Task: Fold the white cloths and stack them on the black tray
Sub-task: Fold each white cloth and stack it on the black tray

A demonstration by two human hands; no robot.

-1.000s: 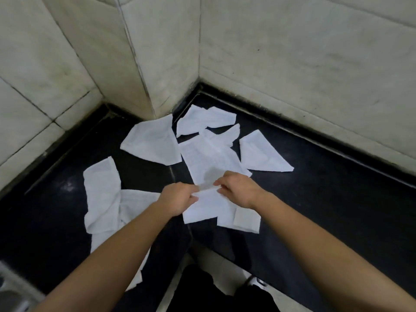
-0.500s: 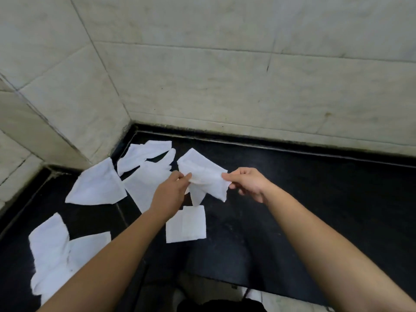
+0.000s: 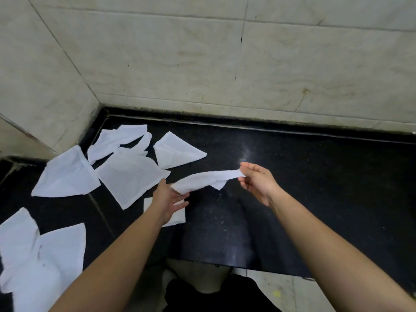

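Note:
A white cloth (image 3: 207,180) hangs stretched in the air above the black surface (image 3: 292,176). My right hand (image 3: 257,183) pinches its right end between thumb and fingers. My left hand (image 3: 168,199) is under the cloth's left end, fingers spread and straight, touching it. A small folded white cloth (image 3: 179,218) lies on the black surface, partly hidden under my left hand. Several unfolded white cloths lie to the left: one (image 3: 65,176), a larger one (image 3: 130,176), a triangular one (image 3: 177,152) and one by the corner (image 3: 117,140).
More crumpled white cloths (image 3: 33,255) lie at the lower left. Pale tiled walls (image 3: 225,64) close the black surface at the back and left. The surface's front edge (image 3: 247,267) runs just above my dark-clothed legs.
The cloth has been lifted off the surface and pulled out long between my hands. My right hand moved right; my left hand's fingers opened. The view swung right.

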